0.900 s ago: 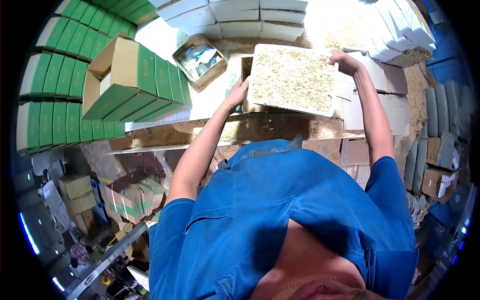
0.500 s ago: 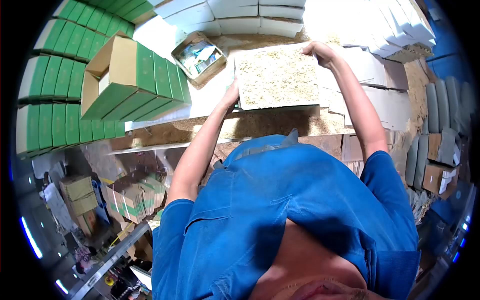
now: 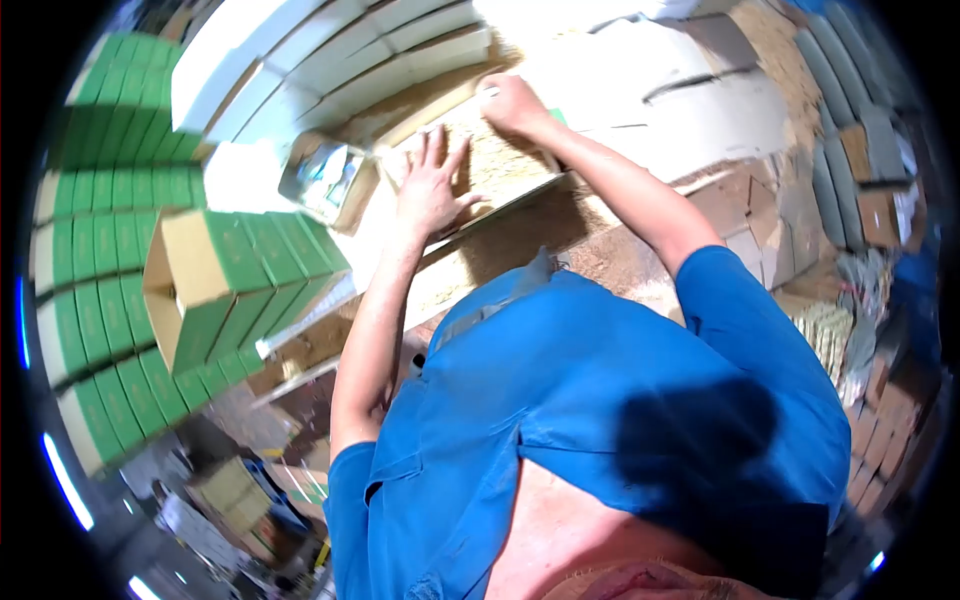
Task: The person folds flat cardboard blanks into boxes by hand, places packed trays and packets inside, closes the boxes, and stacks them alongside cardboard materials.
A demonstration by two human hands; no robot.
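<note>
A shallow white box (image 3: 527, 194) filled with pale flakes or wood shavings (image 3: 505, 150) lies before me on the bench. My left hand (image 3: 430, 190) is spread with its fingers apart over the left part of the filling; whether it presses down cannot be told. At the box's far side, my right hand (image 3: 512, 106) is curled into a fist. A small pale spot shows at its fingers, too small to name. Left of the box stands a small open carton (image 3: 350, 190) holding blue and white packets (image 3: 325, 172).
Open-topped green cartons (image 3: 250, 275) stand at the near left, with stacked green boxes (image 3: 110, 300) beyond. White boxes (image 3: 380, 60) line the back. Flat white cardboard (image 3: 690, 110) lies to the right, grey sacks (image 3: 845, 100) farther right. Shavings cover parts of the bench.
My view has turned. My left hand has let go of the box's left side and spread over the filling. My right hand has left the right corner and closed at the far side.
</note>
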